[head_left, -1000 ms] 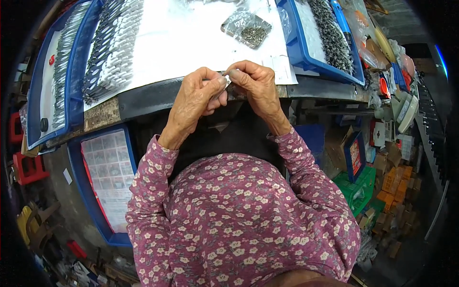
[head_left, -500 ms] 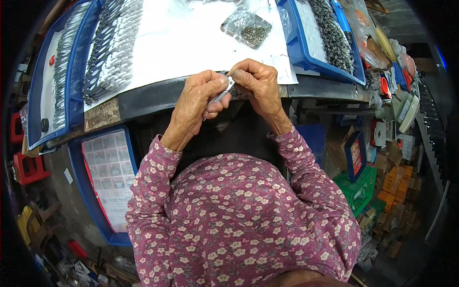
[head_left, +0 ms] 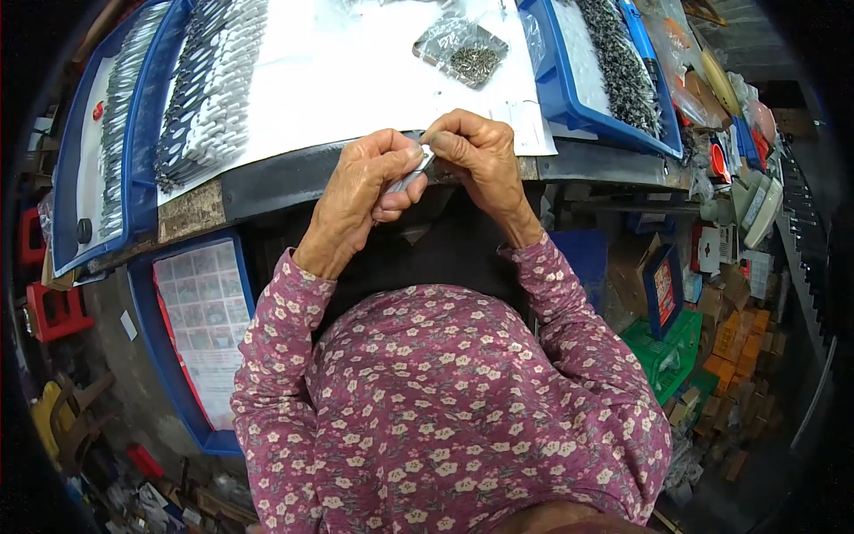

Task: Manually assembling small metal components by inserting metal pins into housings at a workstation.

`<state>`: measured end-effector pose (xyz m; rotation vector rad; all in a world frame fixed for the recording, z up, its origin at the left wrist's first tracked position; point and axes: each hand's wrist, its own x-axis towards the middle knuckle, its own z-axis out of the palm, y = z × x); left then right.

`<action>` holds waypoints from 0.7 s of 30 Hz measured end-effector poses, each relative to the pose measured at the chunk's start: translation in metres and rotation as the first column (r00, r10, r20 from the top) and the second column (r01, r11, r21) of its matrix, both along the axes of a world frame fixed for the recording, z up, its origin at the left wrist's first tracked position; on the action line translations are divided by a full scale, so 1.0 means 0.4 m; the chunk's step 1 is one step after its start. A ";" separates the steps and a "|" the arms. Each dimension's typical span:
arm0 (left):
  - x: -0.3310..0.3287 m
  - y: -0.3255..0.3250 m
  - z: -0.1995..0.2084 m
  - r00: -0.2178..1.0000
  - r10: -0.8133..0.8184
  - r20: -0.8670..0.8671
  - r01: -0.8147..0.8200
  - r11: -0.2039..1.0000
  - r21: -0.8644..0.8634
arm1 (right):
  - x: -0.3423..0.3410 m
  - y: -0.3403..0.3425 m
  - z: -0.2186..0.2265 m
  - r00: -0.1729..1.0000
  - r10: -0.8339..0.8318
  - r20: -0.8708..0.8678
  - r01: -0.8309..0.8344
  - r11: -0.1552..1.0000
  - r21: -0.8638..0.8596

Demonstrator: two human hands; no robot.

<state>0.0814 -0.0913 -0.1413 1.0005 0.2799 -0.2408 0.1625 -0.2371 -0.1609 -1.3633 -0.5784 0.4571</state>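
The left hand point(head_left: 356, 182) held a slim grey piece point(head_left: 426, 161), its thumb and forefinger pinching near the far end while the other fingers curled beneath, apparently to keep it steady. The right hand point(head_left: 480, 160) met that end, its thumb and forefinger drawn together; whether anything lay between them could not be told. Both hands were raised at the table's near edge point(head_left: 294, 175), close to the body, perhaps for a clear look at the piece.

Just beyond them spread white paper point(head_left: 329, 98), which probably made small things easy to spot. Ahead of the right hand, within easy reach, sat a pile of small metal bits point(head_left: 474, 64). Rows of black-and-white parts point(head_left: 209, 111) lay left of the hands, seemingly ordered for pick-up, with blue trays point(head_left: 614, 133) farther out on either side.
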 end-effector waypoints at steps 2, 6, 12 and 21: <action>-0.001 0.001 -0.001 1.000 -0.014 -0.003 0.014 1.000 -0.018 | 0.006 -0.006 -0.002 0.995 0.074 -0.069 -0.073 0.997 0.023; 0.004 0.006 0.001 1.000 -0.011 0.009 0.011 1.000 -0.022 | 0.000 0.003 -0.004 0.998 0.039 -0.053 -0.039 0.999 0.000; 0.003 0.022 0.001 1.000 -0.005 0.015 0.006 0.999 -0.034 | 0.004 0.016 0.002 1.000 0.012 -0.027 -0.014 0.997 -0.073; -0.008 0.023 0.002 0.999 0.006 0.032 -0.008 0.997 0.077 | -0.012 0.029 0.019 0.994 -0.007 -0.111 0.001 0.998 -0.057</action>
